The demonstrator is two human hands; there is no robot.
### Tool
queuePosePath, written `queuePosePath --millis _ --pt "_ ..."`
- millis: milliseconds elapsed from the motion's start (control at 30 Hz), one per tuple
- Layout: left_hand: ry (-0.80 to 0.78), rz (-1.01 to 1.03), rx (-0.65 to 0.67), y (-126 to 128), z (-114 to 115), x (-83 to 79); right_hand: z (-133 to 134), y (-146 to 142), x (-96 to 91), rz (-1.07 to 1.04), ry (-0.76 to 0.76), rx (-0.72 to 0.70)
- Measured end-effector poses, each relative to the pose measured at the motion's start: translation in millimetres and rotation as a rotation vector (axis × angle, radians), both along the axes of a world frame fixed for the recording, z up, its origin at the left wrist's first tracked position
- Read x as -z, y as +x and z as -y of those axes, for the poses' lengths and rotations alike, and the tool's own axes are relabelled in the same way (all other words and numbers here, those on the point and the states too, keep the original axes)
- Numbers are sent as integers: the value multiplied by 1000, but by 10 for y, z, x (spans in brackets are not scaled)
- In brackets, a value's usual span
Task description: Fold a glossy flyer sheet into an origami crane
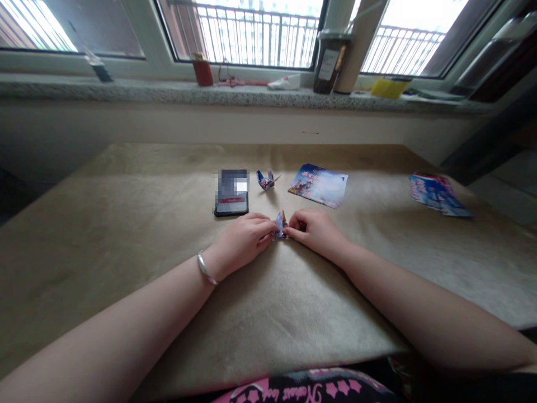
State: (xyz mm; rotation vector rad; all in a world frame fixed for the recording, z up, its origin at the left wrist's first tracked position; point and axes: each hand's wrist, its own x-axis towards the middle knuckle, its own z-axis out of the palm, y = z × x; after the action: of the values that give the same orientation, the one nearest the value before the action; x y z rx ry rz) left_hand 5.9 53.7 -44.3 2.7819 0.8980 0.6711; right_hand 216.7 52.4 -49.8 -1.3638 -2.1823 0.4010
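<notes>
A small piece of folded printed paper point(280, 225), blue and white with upright points, is held between my two hands at the middle of the table. My left hand point(247, 235), with a silver bangle at its wrist, pinches its left side. On the right side, the thumb and fingertips of my right hand point(314, 228) grip the paper, the other fingers curled. Just beyond stands a folded paper crane point(265, 180) in similar blue print. The fingertips partly cover the folded paper's lower edges.
Left of the crane lies a smartphone point(232, 193), partly blurred. A printed leaflet point(319, 184) lies to the right, and a fanned stack of leaflets point(439, 195) farther right on the table point(268, 324). Several items line the granite windowsill point(151, 92) behind.
</notes>
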Motion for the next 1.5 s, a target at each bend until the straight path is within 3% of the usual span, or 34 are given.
queuePosePath --millis 500,767,1067,1500 --pt "36 44 -94 18 24 -12 21 -22 -2 -56 6 15" --pt "56 -100 -55 39 68 -95 18 -24 -16 -14 18 -7" --pt "80 -142 -42 28 82 -86 34 -24 -23 10 40 3" --pt "126 -208 -43 31 114 -133 103 -13 -100 190 250 -215"
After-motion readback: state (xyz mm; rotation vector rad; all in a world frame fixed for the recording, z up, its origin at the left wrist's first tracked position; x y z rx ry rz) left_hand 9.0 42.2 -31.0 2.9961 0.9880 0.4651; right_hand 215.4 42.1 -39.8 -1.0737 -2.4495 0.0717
